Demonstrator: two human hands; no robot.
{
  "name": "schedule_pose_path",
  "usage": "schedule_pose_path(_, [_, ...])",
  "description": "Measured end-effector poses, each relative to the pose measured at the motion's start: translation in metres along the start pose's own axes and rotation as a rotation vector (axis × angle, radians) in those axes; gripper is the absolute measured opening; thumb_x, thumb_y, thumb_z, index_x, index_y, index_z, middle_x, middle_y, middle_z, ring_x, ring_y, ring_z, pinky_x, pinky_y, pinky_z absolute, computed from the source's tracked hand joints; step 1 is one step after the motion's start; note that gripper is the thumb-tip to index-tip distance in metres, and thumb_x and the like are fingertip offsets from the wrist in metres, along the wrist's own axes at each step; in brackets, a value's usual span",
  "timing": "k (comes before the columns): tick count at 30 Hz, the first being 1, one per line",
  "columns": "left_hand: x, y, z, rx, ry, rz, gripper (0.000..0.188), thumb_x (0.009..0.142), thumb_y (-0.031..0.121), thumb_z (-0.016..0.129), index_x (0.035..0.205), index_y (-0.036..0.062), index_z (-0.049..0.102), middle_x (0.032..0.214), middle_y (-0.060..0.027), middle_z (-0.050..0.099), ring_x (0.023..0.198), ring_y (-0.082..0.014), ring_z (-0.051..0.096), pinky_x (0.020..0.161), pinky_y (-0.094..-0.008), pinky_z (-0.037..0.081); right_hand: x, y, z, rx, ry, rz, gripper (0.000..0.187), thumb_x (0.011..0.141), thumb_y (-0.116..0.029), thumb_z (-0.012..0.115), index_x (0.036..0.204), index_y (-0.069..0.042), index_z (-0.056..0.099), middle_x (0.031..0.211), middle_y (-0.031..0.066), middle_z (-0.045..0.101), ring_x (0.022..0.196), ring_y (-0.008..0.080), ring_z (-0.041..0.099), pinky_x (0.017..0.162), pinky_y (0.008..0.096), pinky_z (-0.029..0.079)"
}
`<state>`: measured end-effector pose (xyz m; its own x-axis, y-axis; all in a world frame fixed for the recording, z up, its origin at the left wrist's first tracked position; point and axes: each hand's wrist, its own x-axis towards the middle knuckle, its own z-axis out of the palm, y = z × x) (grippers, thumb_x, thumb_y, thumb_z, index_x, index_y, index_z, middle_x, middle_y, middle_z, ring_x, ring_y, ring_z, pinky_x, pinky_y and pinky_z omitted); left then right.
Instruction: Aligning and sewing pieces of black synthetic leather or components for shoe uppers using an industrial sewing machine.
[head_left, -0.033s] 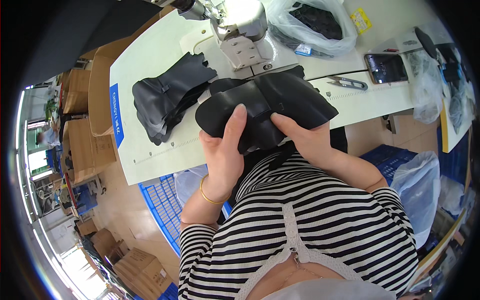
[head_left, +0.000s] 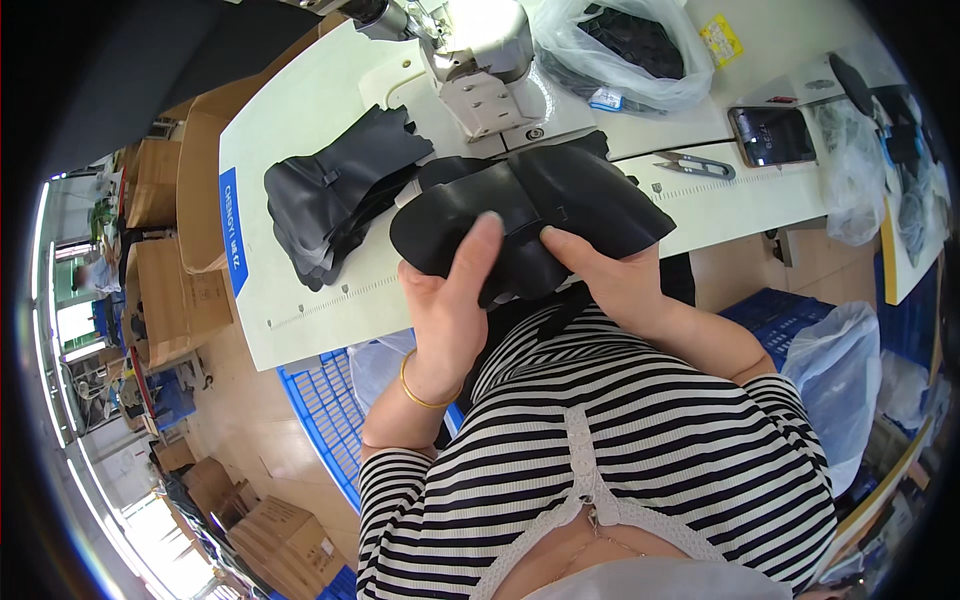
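Observation:
Between my two hands, above the front edge of the sewing table, is a black leather piece (head_left: 580, 205) with a broad band across its middle and a small stitched mark. My left hand (head_left: 452, 285) grips its near left side, thumb on top and fingers hidden beneath. My right hand (head_left: 610, 275) pinches the near edge right of the band, its thumb tip on the leather and the other fingers underneath. More black leather shows behind and below it. To the left lies a stack of similar black leather pieces (head_left: 335, 185), fanned and overlapping, with jagged far ends.
A sewing machine (head_left: 480, 65) stands just beyond the held piece. Thread snips (head_left: 697, 167) and a phone (head_left: 772, 137) lie to the right. Behind them sits a clear bag (head_left: 690, 90) of black pieces. A blue basket (head_left: 325, 410) is below the table's left front edge (head_left: 300, 350).
My left thumb has shifted slightly on the leather. Both hands otherwise keep their hold in the same place.

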<state>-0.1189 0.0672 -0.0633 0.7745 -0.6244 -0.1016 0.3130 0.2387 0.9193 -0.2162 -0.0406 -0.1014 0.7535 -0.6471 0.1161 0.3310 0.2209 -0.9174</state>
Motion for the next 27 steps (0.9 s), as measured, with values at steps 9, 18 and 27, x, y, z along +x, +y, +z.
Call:
schedule_pose_path(9, [0.0037, -0.0044, 0.0012, 0.154, -0.025, 0.054, 0.024, 0.077, -0.004, 0.07, 0.099, -0.0015, 0.062, 0.091, -0.0045, 0.066, 0.079, -0.0105, 0.061, 0.072, -0.0233, 0.05, -0.0014, 0.0004, -0.0006, 0.013, 0.006, -0.017, 0.028, 0.084, 0.004, 0.061, 0.111, 0.001, 0.058, 0.101, 0.0044, 0.062, 0.089, 0.0103, 0.059, 0.079, 0.0242, 0.05])
schedule_pose_path(18, [0.0049, -0.0056, 0.0013, 0.031, 0.018, 0.004, 0.028, 0.078, -0.007, 0.067, 0.104, -0.0015, 0.06, 0.096, -0.0069, 0.065, 0.084, -0.0129, 0.062, 0.076, -0.0259, 0.051, -0.0011, 0.0018, 0.0008, -0.047, 0.029, -0.077, 0.024, 0.084, 0.003, 0.062, 0.108, 0.001, 0.06, 0.099, 0.0034, 0.062, 0.087, 0.0095, 0.059, 0.077, 0.0236, 0.049])
schedule_pose_path(27, [0.0059, -0.0052, 0.0033, 0.145, -0.036, 0.017, 0.025, 0.077, -0.004, 0.069, 0.102, -0.0022, 0.062, 0.093, -0.0054, 0.066, 0.081, -0.0107, 0.062, 0.073, -0.0242, 0.052, -0.002, 0.0079, -0.0043, -0.072, 0.006, -0.114, 0.025, 0.084, 0.005, 0.062, 0.108, 0.002, 0.06, 0.1, 0.0038, 0.062, 0.088, 0.0097, 0.059, 0.078, 0.024, 0.049])
